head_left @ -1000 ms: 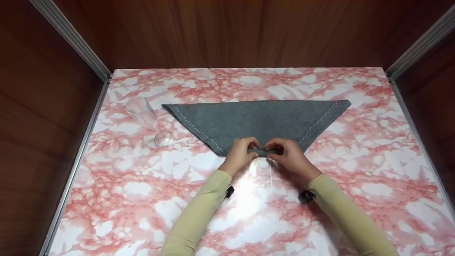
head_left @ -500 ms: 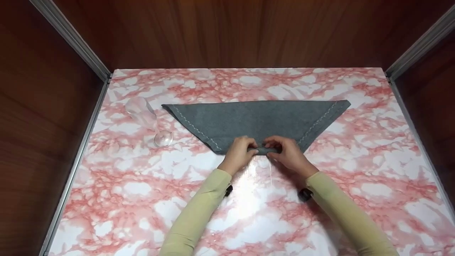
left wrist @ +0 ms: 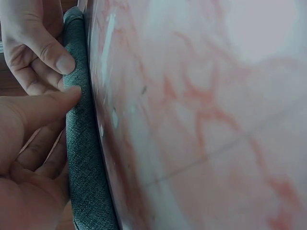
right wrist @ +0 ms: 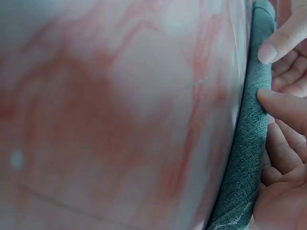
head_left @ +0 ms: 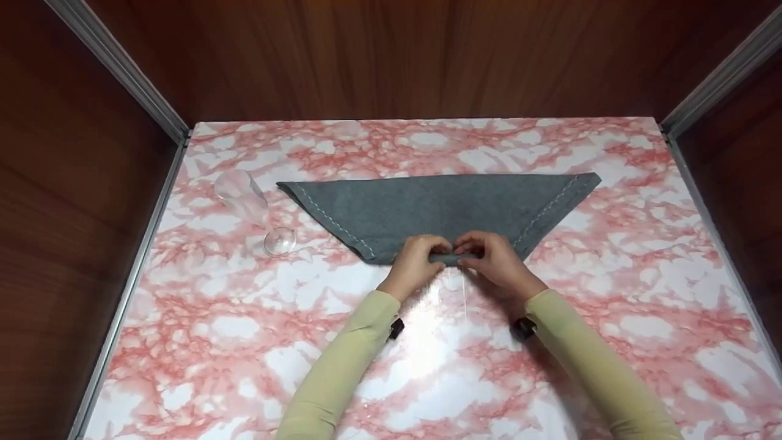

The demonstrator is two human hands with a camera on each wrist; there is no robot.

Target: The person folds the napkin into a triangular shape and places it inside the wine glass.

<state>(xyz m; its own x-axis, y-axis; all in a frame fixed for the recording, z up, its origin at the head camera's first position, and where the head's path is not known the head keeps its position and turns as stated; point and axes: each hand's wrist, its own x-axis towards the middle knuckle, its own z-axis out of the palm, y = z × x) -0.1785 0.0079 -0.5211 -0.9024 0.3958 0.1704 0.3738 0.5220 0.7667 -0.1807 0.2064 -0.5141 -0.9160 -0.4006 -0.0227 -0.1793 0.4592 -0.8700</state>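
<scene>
A grey cloth napkin (head_left: 440,205) with pale stitching along its slanted sides lies on the table as a trapezoid, long edge at the back. Its near edge is turned into a narrow roll (left wrist: 85,158). My left hand (head_left: 414,263) pinches this roll left of its middle, thumb on the near side and fingers curled over the far side. Close beside it, my right hand (head_left: 496,261) holds the roll the same way. In the right wrist view, both thumbs press the rolled edge (right wrist: 247,143), their tips a small gap apart. The fingertips behind the roll are partly hidden.
A clear stemmed glass (head_left: 241,194) lies on its side left of the napkin, its round foot toward the near side. The table (head_left: 232,366) has a glossy red-and-white marbled top. Dark wood panels (head_left: 391,61) stand at the back and both sides.
The napkin's near edge has rolled slightly farther away, and its near left corner has drawn back a little. Both hands keep hold of the roll, their fingers shifting slightly. The glass stays put.
</scene>
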